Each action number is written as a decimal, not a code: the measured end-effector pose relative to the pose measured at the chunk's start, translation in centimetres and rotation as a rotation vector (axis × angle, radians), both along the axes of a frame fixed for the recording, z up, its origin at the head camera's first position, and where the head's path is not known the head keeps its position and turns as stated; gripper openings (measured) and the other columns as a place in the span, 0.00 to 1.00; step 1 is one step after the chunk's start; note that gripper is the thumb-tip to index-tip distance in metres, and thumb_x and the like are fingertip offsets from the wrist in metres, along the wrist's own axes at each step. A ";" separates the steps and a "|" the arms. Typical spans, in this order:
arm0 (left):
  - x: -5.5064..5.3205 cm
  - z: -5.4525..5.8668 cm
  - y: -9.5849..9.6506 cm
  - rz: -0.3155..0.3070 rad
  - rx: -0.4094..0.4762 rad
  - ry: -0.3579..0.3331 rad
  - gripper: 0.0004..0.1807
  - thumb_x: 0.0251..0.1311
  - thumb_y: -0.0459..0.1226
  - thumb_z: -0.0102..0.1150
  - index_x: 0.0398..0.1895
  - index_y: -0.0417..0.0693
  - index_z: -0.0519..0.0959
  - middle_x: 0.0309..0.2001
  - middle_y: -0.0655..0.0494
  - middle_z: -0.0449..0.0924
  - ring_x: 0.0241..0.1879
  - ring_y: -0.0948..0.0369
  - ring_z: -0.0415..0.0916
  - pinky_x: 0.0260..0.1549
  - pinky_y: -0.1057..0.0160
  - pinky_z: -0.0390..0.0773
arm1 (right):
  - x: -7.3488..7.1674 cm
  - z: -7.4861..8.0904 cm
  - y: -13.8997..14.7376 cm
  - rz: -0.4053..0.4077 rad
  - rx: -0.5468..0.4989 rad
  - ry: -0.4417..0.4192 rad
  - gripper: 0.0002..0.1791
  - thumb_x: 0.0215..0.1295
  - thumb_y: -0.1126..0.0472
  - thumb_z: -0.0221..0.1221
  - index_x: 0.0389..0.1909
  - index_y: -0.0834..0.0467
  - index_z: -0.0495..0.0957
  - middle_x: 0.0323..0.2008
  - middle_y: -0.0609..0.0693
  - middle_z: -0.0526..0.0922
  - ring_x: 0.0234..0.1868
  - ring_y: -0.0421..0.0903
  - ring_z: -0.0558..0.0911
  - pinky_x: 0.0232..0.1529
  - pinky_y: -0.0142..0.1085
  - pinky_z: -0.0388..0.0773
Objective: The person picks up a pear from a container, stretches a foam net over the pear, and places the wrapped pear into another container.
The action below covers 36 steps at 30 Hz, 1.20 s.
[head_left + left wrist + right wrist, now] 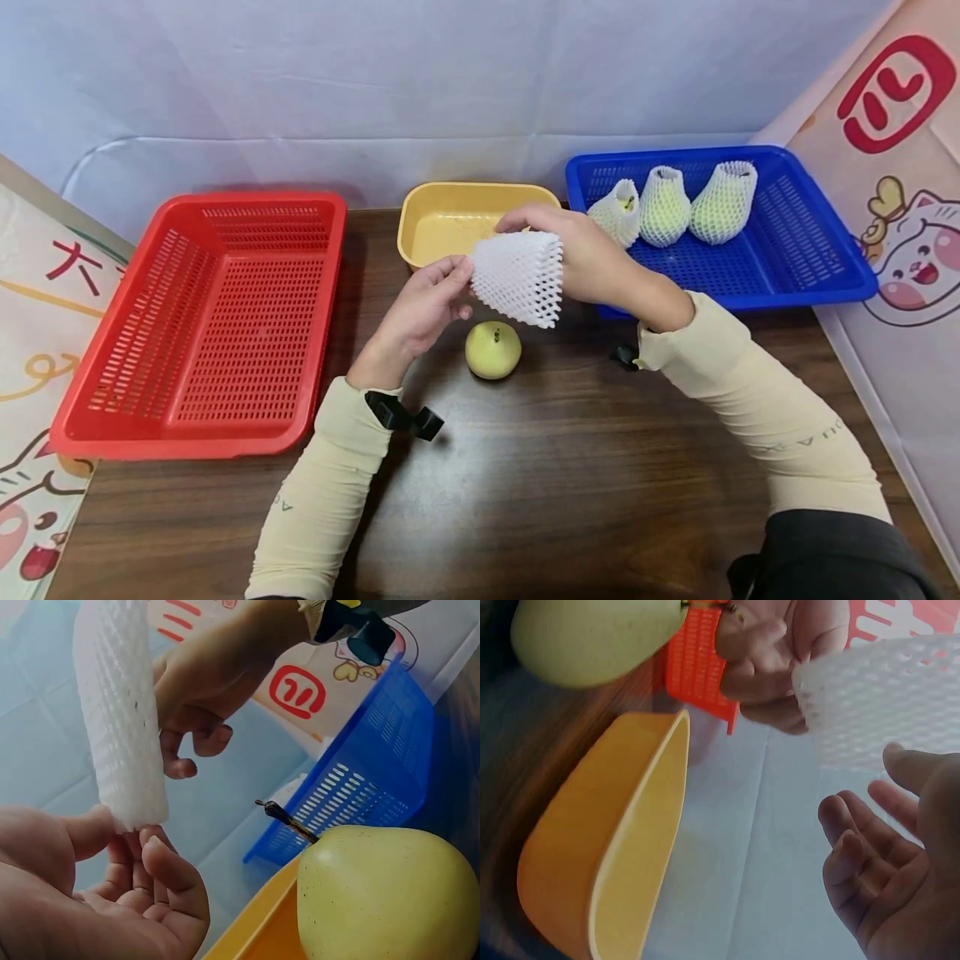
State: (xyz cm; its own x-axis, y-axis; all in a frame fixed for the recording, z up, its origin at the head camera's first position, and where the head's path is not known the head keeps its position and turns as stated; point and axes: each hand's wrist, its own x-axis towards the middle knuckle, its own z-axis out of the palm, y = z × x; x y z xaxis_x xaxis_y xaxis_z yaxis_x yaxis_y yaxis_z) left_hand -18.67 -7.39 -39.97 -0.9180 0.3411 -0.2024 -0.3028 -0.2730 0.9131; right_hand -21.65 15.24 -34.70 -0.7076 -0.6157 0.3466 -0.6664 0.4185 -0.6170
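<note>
A white foam net sleeve (517,275) is held up in the air at the middle, its wide end toward the right. My left hand (420,308) pinches its narrow end between thumb and fingers. On the other side, my right hand (592,250) is at the wide end; in the right wrist view its thumb lies along the sleeve's edge while the loosely bent fingers stand apart from it. Just below the sleeve, a bare yellow-green pear (492,350) with a dark stem stands upright on the table. It appears large in the left wrist view, too.
A red basket (180,447) stands on the left, its mesh floor bare. Behind the hands sits a yellow basin (442,225). To the right is a blue basket (795,258) with several net-wrapped pears (723,204) along its back left part. A pale cloth hangs behind.
</note>
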 end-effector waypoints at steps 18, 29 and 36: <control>-0.1 -0.1 -0.3 -0.041 0.007 0.084 0.09 0.79 0.30 0.44 0.41 0.49 0.73 0.36 0.59 0.75 0.38 0.61 0.73 0.30 0.68 0.73 | 1.2 -1.4 -0.9 0.020 -0.330 -0.634 0.23 0.71 0.75 0.51 0.66 0.75 0.69 0.59 0.65 0.77 0.51 0.41 0.80 0.49 0.31 0.81; 0.3 0.4 0.1 -0.005 -0.083 0.074 0.06 0.78 0.33 0.47 0.42 0.43 0.74 0.34 0.58 0.76 0.35 0.62 0.74 0.28 0.69 0.75 | 1.8 -1.5 -1.5 -0.059 -0.260 -0.689 0.20 0.80 0.62 0.48 0.64 0.69 0.74 0.58 0.62 0.80 0.49 0.44 0.81 0.50 0.34 0.79; 0.3 0.5 0.3 -0.001 -0.088 0.076 0.06 0.78 0.32 0.47 0.42 0.42 0.75 0.34 0.58 0.76 0.35 0.63 0.74 0.28 0.70 0.75 | 1.9 -1.4 -1.7 -0.102 -0.258 -0.709 0.17 0.80 0.59 0.49 0.58 0.67 0.74 0.48 0.57 0.81 0.43 0.44 0.80 0.44 0.34 0.79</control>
